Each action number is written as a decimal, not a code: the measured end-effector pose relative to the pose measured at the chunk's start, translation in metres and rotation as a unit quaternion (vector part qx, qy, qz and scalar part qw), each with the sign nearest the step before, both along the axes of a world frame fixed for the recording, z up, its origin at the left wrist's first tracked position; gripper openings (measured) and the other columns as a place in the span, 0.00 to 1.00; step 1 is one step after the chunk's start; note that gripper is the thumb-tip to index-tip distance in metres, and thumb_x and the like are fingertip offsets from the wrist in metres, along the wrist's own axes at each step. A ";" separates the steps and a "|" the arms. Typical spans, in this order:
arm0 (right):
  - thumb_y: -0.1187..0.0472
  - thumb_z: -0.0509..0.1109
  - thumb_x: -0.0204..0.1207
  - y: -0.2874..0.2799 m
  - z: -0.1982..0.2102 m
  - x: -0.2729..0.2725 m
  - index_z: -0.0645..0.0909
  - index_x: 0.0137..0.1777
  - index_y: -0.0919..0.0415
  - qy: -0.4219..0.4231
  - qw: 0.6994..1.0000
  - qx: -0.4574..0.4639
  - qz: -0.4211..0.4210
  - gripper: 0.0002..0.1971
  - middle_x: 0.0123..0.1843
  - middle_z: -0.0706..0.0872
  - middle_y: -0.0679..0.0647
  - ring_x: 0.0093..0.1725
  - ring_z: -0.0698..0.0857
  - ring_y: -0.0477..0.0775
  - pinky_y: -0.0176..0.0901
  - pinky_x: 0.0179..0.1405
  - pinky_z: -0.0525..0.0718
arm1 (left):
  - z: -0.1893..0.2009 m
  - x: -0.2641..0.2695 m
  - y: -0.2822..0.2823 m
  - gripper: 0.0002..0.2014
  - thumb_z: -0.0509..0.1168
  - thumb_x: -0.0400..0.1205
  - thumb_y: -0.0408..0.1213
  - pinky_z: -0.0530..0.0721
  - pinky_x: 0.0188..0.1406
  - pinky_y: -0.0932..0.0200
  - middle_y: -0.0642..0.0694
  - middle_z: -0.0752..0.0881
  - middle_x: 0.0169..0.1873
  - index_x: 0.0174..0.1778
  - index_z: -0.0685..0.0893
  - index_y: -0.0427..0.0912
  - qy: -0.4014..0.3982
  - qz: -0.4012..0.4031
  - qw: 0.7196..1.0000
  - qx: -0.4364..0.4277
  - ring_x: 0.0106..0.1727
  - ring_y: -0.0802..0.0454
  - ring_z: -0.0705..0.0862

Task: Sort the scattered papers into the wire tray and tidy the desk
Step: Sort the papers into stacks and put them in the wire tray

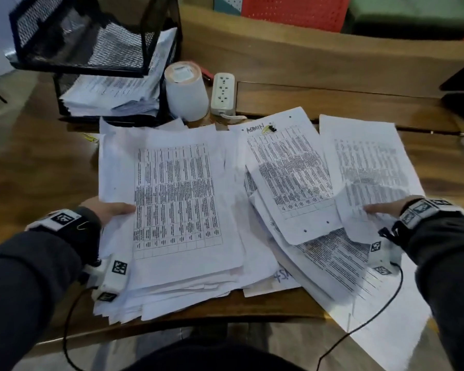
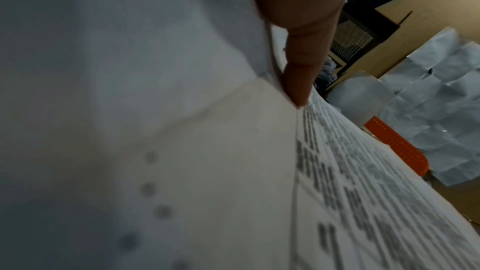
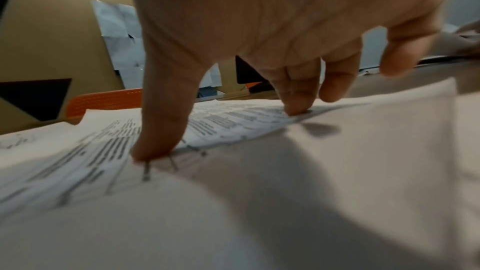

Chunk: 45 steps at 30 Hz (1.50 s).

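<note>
With the left hand [image 1: 110,210] pinching the thick stack of white printed sheets [image 1: 172,199] at centre frame and the right hand's [image 1: 386,208] fingertips [image 3: 155,151] pressing a loose sheet [image 1: 370,167] lower right, best square the edges before carrying anything to the black wire-mesh tray [image 1: 91,49] upper left.

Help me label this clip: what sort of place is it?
Probably an office desk: a black wire tray holding papers, printed table sheets spread over the wooden desk, and a power strip.
</note>
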State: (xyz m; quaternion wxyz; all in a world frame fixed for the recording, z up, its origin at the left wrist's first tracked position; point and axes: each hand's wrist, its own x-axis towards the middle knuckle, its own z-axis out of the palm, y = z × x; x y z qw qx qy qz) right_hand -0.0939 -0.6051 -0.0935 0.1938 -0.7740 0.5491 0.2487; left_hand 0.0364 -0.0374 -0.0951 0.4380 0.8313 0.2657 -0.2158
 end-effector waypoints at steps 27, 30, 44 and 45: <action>0.54 0.81 0.64 0.111 0.054 0.018 0.79 0.58 0.74 -0.075 0.995 0.026 0.066 0.29 0.42 0.84 0.63 0.42 0.83 0.61 0.45 0.42 0.82 | -0.007 0.005 0.033 0.23 0.73 0.71 0.26 0.76 0.58 0.47 0.33 0.84 0.55 0.62 0.79 0.27 0.009 0.006 0.997 -0.070 0.51 0.37 0.82; 0.61 0.75 0.71 0.116 0.067 0.025 0.78 0.55 0.75 -0.071 0.993 0.004 0.090 0.19 0.38 0.82 0.63 0.40 0.82 0.61 0.44 0.37 0.80 | -0.006 0.004 0.032 0.24 0.75 0.69 0.28 0.77 0.60 0.45 0.34 0.85 0.54 0.61 0.79 0.28 0.005 0.011 0.998 -0.058 0.51 0.36 0.83; 0.62 0.70 0.74 0.115 0.197 0.034 0.81 0.41 0.71 -0.258 0.918 -0.193 0.231 0.10 0.44 0.84 0.73 0.46 0.82 0.69 0.49 0.42 0.73 | -0.004 0.007 0.030 0.20 0.75 0.69 0.26 0.76 0.52 0.49 0.33 0.83 0.48 0.55 0.81 0.26 0.012 -0.006 0.999 -0.040 0.46 0.38 0.80; 0.60 0.71 0.72 0.115 0.204 0.035 0.80 0.37 0.69 -0.288 0.910 -0.195 0.226 0.11 0.42 0.84 0.72 0.47 0.83 0.71 0.50 0.42 0.73 | -0.003 0.007 0.029 0.19 0.75 0.69 0.26 0.75 0.51 0.50 0.33 0.83 0.47 0.54 0.81 0.26 0.013 -0.010 0.999 -0.034 0.46 0.38 0.80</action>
